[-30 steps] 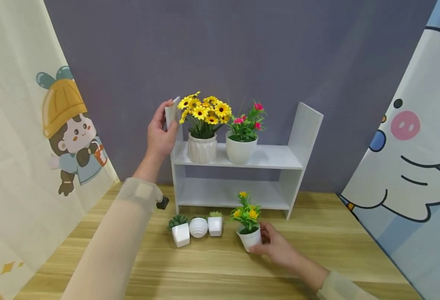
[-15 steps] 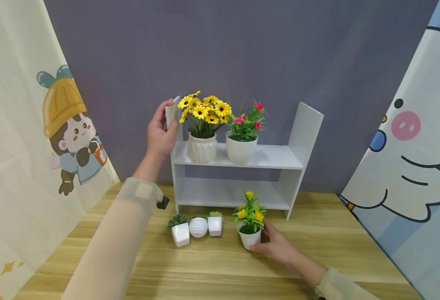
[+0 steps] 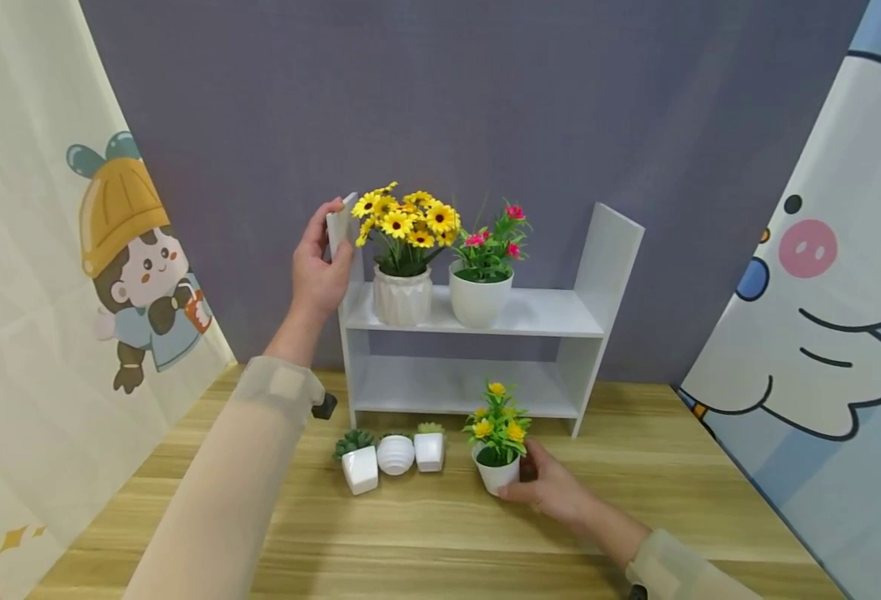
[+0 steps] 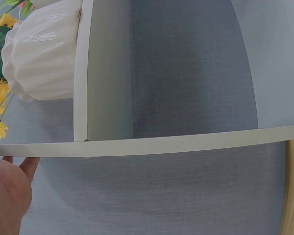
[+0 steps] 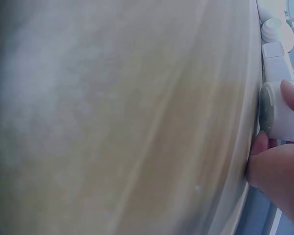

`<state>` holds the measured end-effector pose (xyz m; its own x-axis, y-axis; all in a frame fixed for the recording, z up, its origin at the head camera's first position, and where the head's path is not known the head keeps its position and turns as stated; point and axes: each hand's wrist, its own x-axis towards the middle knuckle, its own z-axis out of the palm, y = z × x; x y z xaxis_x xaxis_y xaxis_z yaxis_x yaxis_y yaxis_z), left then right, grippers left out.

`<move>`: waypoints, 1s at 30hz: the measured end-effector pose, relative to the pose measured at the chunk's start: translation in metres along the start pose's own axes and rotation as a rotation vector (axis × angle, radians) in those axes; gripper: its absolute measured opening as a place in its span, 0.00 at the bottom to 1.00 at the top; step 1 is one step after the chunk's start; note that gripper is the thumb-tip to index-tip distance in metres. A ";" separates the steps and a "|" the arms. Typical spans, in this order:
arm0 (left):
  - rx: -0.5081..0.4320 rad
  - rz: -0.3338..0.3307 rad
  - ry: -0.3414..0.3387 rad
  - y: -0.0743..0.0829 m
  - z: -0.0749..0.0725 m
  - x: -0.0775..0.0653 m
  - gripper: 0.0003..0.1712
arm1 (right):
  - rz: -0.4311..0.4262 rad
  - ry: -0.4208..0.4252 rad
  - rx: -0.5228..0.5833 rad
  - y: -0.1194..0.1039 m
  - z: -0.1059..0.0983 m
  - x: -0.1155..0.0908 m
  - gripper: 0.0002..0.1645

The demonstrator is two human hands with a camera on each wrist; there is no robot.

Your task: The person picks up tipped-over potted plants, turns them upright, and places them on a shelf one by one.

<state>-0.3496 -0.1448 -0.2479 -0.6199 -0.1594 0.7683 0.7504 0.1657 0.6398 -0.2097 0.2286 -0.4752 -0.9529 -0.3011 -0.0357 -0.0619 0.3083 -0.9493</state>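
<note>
My left hand [image 3: 320, 271] grips the top of the left side panel of a white two-tier shelf [image 3: 556, 312]; in the left wrist view, its fingers reach round the panel edge [image 4: 152, 147]. With thumb and fingers, my right hand [image 3: 558, 493] holds a small white pot with a yellow-flowered artificial plant [image 3: 496, 475] in front of the shelf. The plant stands upright, its pot low over the wooden table. In the right wrist view the pot's base [image 5: 267, 110] shows close to the tabletop, between thumb and fingers.
On the upper tier stand a pot of yellow daisies [image 3: 402, 300] and a pot of pink flowers [image 3: 481, 302]. Three small white succulent pots [image 3: 396, 456] sit in a row left of the held plant. A grey curtain [image 3: 485, 100] hangs behind the shelf.
The yellow-flowered plant was tilted a second ago and has been turned upright in my right hand. My left hand keeps its grip on the shelf panel.
</note>
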 end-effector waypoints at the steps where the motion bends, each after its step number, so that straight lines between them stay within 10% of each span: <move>1: 0.001 -0.001 0.001 0.000 0.000 0.000 0.30 | 0.002 0.002 -0.001 0.000 0.000 0.000 0.53; 30: 0.013 -0.010 -0.005 0.003 0.000 -0.002 0.30 | -0.010 0.037 -0.068 -0.001 0.008 0.002 0.54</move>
<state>-0.3465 -0.1442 -0.2476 -0.6289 -0.1559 0.7617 0.7410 0.1765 0.6479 -0.2090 0.2208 -0.4769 -0.9623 -0.2717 -0.0134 -0.0907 0.3667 -0.9259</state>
